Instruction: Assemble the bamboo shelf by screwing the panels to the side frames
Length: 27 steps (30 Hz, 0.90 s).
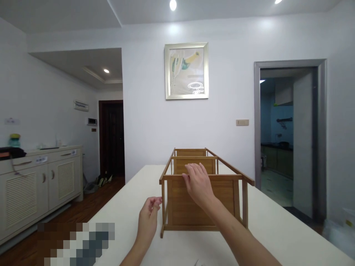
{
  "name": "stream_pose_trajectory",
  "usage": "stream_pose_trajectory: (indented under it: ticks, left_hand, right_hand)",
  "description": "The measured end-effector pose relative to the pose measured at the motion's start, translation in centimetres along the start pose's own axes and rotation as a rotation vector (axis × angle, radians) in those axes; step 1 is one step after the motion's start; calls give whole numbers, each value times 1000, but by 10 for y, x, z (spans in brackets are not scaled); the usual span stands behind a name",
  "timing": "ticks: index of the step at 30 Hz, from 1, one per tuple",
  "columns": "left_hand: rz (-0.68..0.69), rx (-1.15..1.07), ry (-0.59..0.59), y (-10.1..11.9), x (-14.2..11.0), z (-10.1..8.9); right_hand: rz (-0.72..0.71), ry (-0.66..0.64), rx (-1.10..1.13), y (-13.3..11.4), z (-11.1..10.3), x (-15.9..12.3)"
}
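Note:
A brown wooden shelf rack (199, 201) lies on its side on the white table (124, 199), its several panels standing upright one behind another. Over the top edge of the nearest panel my right hand (198, 183) is bent, thumb on the near side and fingers reaching across to the far side. My left hand (149, 212) is at the left of the rack, fingertips pinched together close to the front left rail. Whatever those fingertips hold, if anything, is too small to make out. A small shiny object shows partly at the bottom edge of the view.
A white louvred cabinet (24, 195) stands along the left wall with items on top. Behind the table is a white wall with a framed picture (186, 71). A doorway (277, 140) opens at the right, and a dark door (111, 136) is at the far left.

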<state>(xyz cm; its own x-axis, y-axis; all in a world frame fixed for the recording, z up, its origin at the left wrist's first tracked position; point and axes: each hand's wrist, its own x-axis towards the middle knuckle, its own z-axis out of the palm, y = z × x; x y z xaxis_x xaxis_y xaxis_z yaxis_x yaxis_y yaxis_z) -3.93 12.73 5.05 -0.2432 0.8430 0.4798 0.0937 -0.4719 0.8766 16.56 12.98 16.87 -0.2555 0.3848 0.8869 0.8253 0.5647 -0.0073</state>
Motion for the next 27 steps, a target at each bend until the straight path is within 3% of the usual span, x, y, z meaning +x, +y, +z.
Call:
stream_pose_trajectory:
  ticks: [4,10,16,20,27]
  left_hand:
    - [-30,-28,25,-2,4,-2]
    - [30,-55,119,27,13,-2]
    - [73,-25,183,57,48,-2]
    - [13,-20,119,59,67,-1]
    - [-28,27,-64,71,77,-7]
  right_hand:
    - [16,-134,-174,12,11,-7]
    - [-29,-23,-236,14,20,-14]
    - [-33,26,-223,18,25,-12]
    - [-19,26,-202,19,25,-13]
    - [0,27,-197,18,25,-13]
